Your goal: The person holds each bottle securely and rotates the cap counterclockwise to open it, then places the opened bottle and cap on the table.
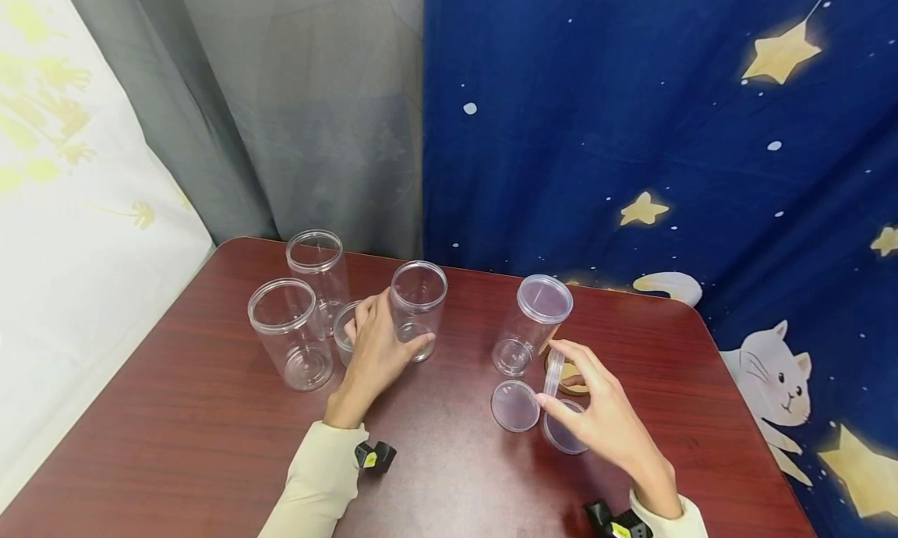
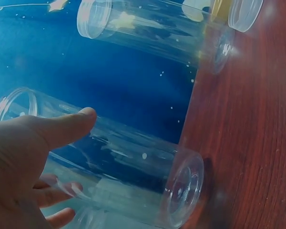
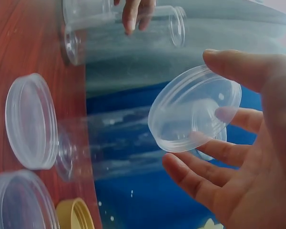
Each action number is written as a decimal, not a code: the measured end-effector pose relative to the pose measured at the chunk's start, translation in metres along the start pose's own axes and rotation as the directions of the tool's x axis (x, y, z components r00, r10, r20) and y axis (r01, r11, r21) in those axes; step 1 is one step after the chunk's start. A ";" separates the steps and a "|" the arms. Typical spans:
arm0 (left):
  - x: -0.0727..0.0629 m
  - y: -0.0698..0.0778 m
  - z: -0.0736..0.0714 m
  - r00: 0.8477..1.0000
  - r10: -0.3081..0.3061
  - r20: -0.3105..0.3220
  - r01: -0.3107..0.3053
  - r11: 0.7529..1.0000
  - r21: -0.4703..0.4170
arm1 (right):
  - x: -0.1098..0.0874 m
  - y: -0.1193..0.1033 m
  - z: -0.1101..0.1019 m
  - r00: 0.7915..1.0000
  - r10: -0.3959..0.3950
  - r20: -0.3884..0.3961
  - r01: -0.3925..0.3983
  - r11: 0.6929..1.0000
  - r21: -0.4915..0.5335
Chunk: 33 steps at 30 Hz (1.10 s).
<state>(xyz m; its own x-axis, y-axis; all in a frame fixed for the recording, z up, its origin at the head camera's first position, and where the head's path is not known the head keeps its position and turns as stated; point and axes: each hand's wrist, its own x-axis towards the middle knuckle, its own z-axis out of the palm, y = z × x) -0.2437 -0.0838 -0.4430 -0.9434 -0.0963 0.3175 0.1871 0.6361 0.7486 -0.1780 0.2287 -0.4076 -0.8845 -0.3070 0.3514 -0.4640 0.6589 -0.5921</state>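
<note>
My left hand (image 1: 375,343) is around an open clear plastic jar (image 1: 424,316), thumb on one side and fingers on the other. The jar stands upright, and the left wrist view shows the thumb (image 2: 66,130) along its wall. My right hand (image 1: 606,413) pinches a clear round lid (image 3: 195,107) by its rim, tilted on edge. Beside it stands a clear jar (image 1: 515,339) topped by a clear lid (image 1: 545,299). Two more clear lids, a nearer one (image 1: 560,433) and another (image 1: 515,405), lie on the table. A yellow lid (image 3: 76,217) is partly hidden behind my right hand.
Two open clear jars (image 1: 288,335) (image 1: 319,277) stand at the left of the brown table (image 1: 449,460). Another clear round container (image 1: 344,335) is partly hidden by my left hand. Grey and blue star-patterned curtains (image 1: 533,148) hang behind the table's far edge.
</note>
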 end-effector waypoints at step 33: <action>0.000 0.004 0.001 0.994 -0.106 0.002 0.105 0.991 0.083 | -0.044 0.070 -0.026 0.986 0.111 -0.126 -0.120 0.991 -0.066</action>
<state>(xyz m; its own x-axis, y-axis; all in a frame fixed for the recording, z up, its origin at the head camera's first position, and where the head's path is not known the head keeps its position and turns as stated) -0.2433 -0.0805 -0.4405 -0.9584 -0.1616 0.2354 0.0633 0.6837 0.7270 -0.1700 0.3063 -0.4456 -0.9171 -0.1427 0.3724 -0.3501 0.7350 -0.5807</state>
